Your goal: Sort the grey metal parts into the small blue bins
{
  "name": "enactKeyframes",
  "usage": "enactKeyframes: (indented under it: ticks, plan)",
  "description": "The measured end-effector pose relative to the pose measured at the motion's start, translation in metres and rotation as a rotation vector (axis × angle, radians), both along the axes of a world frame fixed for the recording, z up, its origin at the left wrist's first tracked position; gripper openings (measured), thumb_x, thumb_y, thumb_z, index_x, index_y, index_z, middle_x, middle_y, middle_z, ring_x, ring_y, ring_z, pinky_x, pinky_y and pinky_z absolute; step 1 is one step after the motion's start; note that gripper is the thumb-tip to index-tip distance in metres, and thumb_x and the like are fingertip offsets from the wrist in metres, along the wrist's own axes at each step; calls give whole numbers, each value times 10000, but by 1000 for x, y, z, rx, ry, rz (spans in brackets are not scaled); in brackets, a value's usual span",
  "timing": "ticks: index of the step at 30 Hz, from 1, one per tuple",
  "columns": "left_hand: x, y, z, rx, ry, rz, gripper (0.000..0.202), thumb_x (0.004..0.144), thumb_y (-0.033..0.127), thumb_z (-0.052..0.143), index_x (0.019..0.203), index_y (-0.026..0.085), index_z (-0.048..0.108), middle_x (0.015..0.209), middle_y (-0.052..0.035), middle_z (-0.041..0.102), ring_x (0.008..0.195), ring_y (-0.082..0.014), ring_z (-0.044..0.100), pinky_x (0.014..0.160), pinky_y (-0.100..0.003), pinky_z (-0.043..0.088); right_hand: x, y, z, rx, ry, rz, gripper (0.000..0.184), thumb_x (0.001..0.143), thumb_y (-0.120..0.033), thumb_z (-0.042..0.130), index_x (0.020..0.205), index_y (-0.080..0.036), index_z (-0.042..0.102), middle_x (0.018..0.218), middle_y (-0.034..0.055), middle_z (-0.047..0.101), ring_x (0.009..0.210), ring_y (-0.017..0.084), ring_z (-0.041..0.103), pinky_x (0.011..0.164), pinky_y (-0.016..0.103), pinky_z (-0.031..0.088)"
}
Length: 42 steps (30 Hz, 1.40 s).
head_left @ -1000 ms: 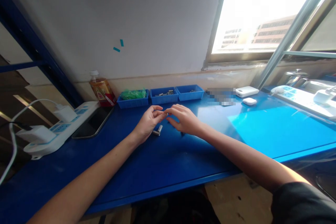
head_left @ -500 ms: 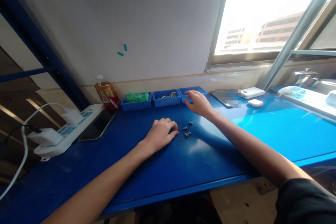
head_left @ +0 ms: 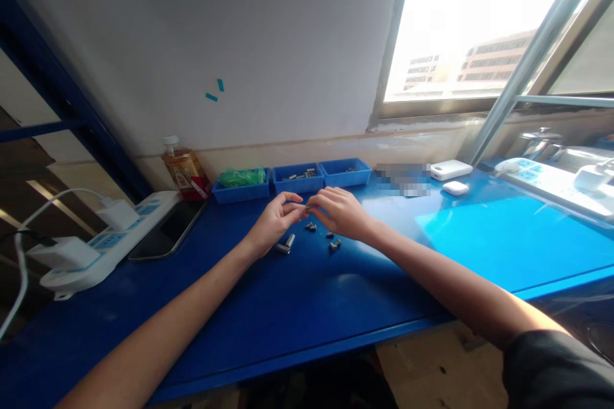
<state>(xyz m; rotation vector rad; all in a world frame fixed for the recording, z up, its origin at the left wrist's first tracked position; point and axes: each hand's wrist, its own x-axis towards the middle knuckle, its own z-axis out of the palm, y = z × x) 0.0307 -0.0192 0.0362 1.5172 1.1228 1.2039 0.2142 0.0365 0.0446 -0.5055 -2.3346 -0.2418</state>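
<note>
My left hand (head_left: 274, 220) and my right hand (head_left: 339, 212) meet fingertip to fingertip above the blue table (head_left: 297, 294). Between them they pinch a small metal part (head_left: 307, 208), too small to name. A short metal piece (head_left: 286, 243) lies on the table just under my left hand. Several small screws (head_left: 330, 245) lie loose below my right hand. Three blue bins stand at the back: one with green pieces (head_left: 241, 185), a middle one with metal parts (head_left: 298, 177), and a right one (head_left: 346, 172).
A bottle of amber liquid (head_left: 185, 166) stands left of the bins. A white power strip (head_left: 103, 239) with chargers and a dark phone (head_left: 165, 233) lie at the left. White boxes (head_left: 451, 170) and a second power strip (head_left: 542, 179) lie at the right by the window.
My right hand came back from the right bin to meet my left hand. My left hand rose off the table, uncovering the short metal piece.
</note>
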Motion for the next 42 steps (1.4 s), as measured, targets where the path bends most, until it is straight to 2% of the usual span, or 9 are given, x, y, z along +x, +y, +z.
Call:
enactKeyframes:
  ticks: [5,8,16,24,27,29,33,38,42]
  plan:
    - [-9,12,-1,241,717,-95,285,802,269,580,1080,228,629,1117,-61,663,1020,-229,601,909,-360,429,17,35,14,-104,105,-480,252,906,-347,517,1068,-164,580,944,93,666,860,222,596,729,298,404]
    - [-11,15,-6,300,911,-128,217,801,242,571,991,228,677,1056,-49,676,1003,-218,604,897,-323,435,25,36,4,-227,-12,-502,314,881,-354,552,1126,-159,564,943,87,666,866,230,603,714,298,412]
    - [-18,10,-15,287,851,151,219,861,320,473,837,194,651,853,-36,699,792,-186,637,686,-262,450,-5,-5,-17,-325,-180,-58,312,831,-355,622,1090,-182,600,918,55,651,876,198,590,766,295,420]
    - [-22,3,-15,263,825,249,200,865,329,466,935,212,612,874,-22,693,831,-181,639,733,-276,450,-14,-2,-18,-309,-211,-18,124,828,-221,606,917,-147,649,867,68,642,820,188,579,730,280,437]
    - [-12,0,-10,317,928,154,245,866,365,482,1009,225,622,956,-32,686,925,-204,612,799,-318,432,-5,26,4,-159,34,-99,175,883,-221,527,1012,-156,627,941,85,637,907,208,561,832,320,436]
    - [-3,-2,-5,357,1031,47,281,854,380,515,1084,256,619,1039,-34,672,1000,-227,578,855,-360,400,4,49,19,-100,178,-267,238,893,-182,485,1097,-138,600,995,112,624,960,233,550,872,350,429]
    - [10,-1,-2,355,1137,-59,212,868,342,512,1017,278,649,1070,-31,653,1026,-237,548,898,-415,346,22,67,21,-115,120,-452,376,830,-213,579,1188,-99,559,1051,159,596,984,296,539,878,416,429]
    - [9,8,-8,317,1011,13,177,851,343,535,856,220,663,930,-30,680,942,-228,569,860,-378,375,26,20,-13,-315,-58,-84,282,841,-280,590,1103,-175,592,920,67,634,875,206,594,788,318,467]
    - [3,10,-7,191,652,35,330,851,466,513,845,176,669,855,-35,697,807,-193,607,718,-280,435,12,-10,-22,-262,-71,116,182,869,-235,549,1031,-167,594,900,69,640,852,184,585,752,283,462]
